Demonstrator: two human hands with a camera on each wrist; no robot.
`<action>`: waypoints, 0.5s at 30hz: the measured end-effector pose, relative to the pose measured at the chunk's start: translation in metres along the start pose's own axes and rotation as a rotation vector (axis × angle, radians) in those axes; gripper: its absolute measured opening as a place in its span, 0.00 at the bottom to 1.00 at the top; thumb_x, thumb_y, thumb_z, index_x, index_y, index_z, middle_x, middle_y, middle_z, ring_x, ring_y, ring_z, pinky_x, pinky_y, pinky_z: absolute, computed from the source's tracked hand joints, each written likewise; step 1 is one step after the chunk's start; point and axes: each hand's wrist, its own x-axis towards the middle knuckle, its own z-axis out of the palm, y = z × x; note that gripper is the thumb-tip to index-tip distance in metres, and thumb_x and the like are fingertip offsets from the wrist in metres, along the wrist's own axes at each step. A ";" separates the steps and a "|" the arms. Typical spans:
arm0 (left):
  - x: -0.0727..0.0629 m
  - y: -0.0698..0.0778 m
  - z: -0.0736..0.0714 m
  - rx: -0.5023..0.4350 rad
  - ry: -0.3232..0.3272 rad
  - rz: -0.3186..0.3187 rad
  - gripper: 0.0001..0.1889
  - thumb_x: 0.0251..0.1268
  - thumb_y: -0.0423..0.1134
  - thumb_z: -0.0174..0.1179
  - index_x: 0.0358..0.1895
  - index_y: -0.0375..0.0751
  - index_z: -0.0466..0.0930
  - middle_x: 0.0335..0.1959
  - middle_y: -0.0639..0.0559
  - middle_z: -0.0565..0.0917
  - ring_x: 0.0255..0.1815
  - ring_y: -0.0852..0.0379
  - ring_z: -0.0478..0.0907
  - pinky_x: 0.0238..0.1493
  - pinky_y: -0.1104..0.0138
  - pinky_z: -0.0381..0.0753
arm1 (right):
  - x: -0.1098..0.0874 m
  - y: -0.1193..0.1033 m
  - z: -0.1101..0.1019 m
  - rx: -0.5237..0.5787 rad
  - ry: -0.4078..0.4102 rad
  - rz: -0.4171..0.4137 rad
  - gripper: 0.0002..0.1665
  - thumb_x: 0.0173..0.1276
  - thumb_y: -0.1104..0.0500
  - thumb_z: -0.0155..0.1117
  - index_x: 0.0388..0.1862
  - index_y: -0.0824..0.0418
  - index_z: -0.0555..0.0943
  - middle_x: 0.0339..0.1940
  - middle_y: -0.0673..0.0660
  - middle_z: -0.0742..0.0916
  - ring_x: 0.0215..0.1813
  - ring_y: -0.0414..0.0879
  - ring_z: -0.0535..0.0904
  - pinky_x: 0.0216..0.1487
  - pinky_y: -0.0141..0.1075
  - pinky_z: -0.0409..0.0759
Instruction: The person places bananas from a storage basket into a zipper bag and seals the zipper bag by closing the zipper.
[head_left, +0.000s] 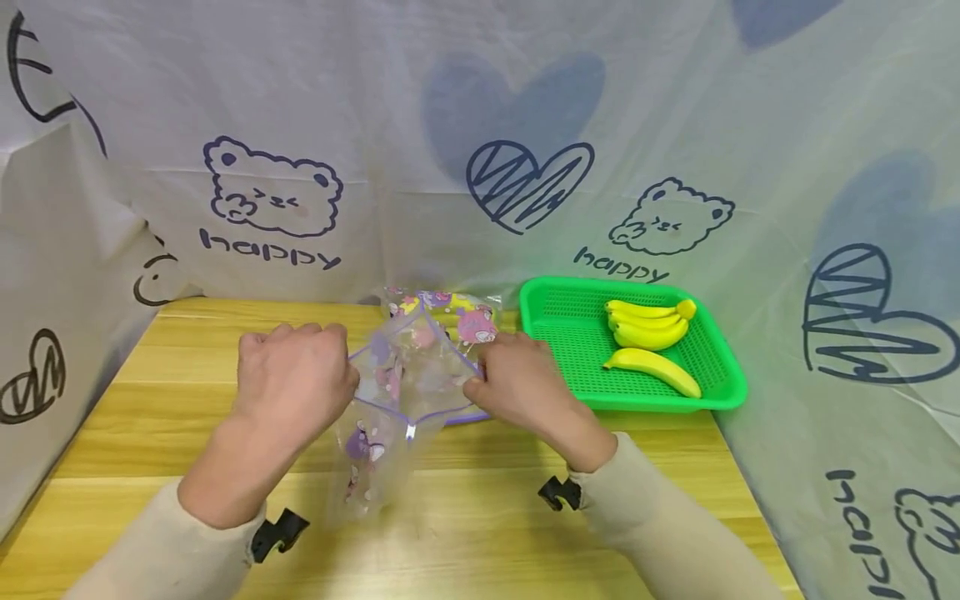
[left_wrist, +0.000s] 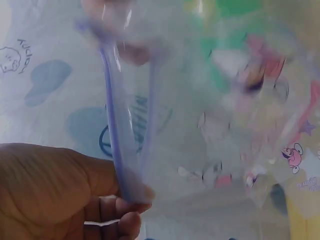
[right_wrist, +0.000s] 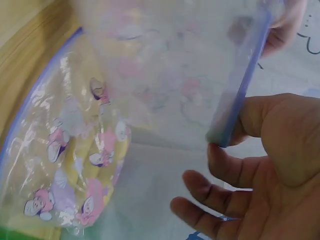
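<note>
A clear zip bag (head_left: 375, 467) with a purple edge, white slider and pink-and-purple cartoon print hangs between my two hands. Its mouth is spread apart in the head view. My left hand (head_left: 296, 375) grips one side of the mouth; in the left wrist view, thumb and fingers pinch the purple zip strip (left_wrist: 112, 115). On the other side, my right hand (head_left: 525, 379) pinches the rim between thumb and index finger, its other fingers loosely bent in the right wrist view. Behind lies a second printed zip bag (right_wrist: 65, 150); whether its yellow area is print or contents I cannot tell.
A green plastic basket (head_left: 540, 333) stands at the table's back right. It holds a bunch of bananas (head_left: 648, 325) and a single banana (head_left: 656, 371). Printed cloth (head_left: 420, 108) hangs behind and at both sides of the wooden table (head_left: 465, 517).
</note>
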 end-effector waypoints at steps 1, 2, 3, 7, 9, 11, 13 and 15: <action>0.000 0.002 0.001 -0.001 -0.023 0.012 0.09 0.61 0.33 0.57 0.22 0.42 0.73 0.20 0.47 0.75 0.27 0.42 0.74 0.39 0.41 0.71 | -0.001 0.001 -0.001 0.019 0.015 -0.005 0.14 0.62 0.54 0.64 0.18 0.52 0.74 0.24 0.49 0.78 0.36 0.51 0.75 0.45 0.51 0.76; -0.001 0.004 0.003 -0.003 -0.035 0.027 0.10 0.62 0.33 0.57 0.22 0.43 0.73 0.20 0.48 0.76 0.27 0.43 0.74 0.40 0.41 0.71 | -0.002 0.001 -0.002 0.038 0.032 -0.011 0.14 0.62 0.55 0.63 0.17 0.51 0.74 0.24 0.49 0.78 0.36 0.50 0.75 0.45 0.51 0.76; -0.002 0.006 0.006 0.001 -0.043 0.042 0.10 0.63 0.34 0.58 0.22 0.43 0.74 0.21 0.49 0.76 0.28 0.43 0.74 0.40 0.41 0.71 | -0.002 0.001 -0.003 0.059 0.048 -0.017 0.14 0.62 0.55 0.63 0.17 0.51 0.73 0.24 0.49 0.77 0.36 0.50 0.75 0.45 0.51 0.75; -0.003 0.008 0.017 0.052 -0.055 0.082 0.06 0.63 0.34 0.59 0.27 0.43 0.79 0.23 0.48 0.78 0.30 0.44 0.75 0.42 0.42 0.72 | -0.004 0.003 -0.004 0.051 0.117 -0.048 0.14 0.61 0.56 0.62 0.17 0.52 0.73 0.25 0.50 0.78 0.38 0.52 0.76 0.49 0.53 0.76; -0.003 0.003 0.021 0.075 -0.085 0.065 0.04 0.62 0.34 0.59 0.30 0.42 0.81 0.25 0.47 0.79 0.32 0.43 0.75 0.44 0.41 0.72 | -0.005 0.008 -0.002 -0.005 0.150 -0.042 0.14 0.62 0.56 0.61 0.16 0.53 0.73 0.25 0.51 0.78 0.40 0.53 0.76 0.52 0.56 0.76; -0.004 -0.003 0.024 0.080 -0.105 0.048 0.04 0.62 0.33 0.58 0.31 0.41 0.81 0.26 0.46 0.79 0.33 0.43 0.75 0.45 0.40 0.73 | -0.007 0.014 0.000 -0.069 0.174 -0.025 0.15 0.62 0.56 0.60 0.17 0.52 0.73 0.26 0.51 0.78 0.40 0.54 0.76 0.53 0.57 0.76; -0.005 -0.008 0.028 0.068 -0.104 0.052 0.05 0.63 0.33 0.57 0.29 0.41 0.79 0.25 0.46 0.78 0.32 0.43 0.74 0.44 0.40 0.73 | -0.010 0.019 0.003 -0.118 0.185 -0.008 0.14 0.62 0.56 0.59 0.17 0.53 0.72 0.26 0.51 0.77 0.39 0.54 0.75 0.50 0.56 0.76; -0.007 -0.010 0.031 0.041 -0.081 0.079 0.07 0.65 0.34 0.57 0.27 0.42 0.77 0.24 0.48 0.77 0.31 0.44 0.73 0.44 0.41 0.73 | -0.011 0.021 0.007 -0.138 0.181 -0.007 0.13 0.62 0.55 0.60 0.19 0.52 0.73 0.26 0.50 0.78 0.37 0.53 0.75 0.46 0.53 0.75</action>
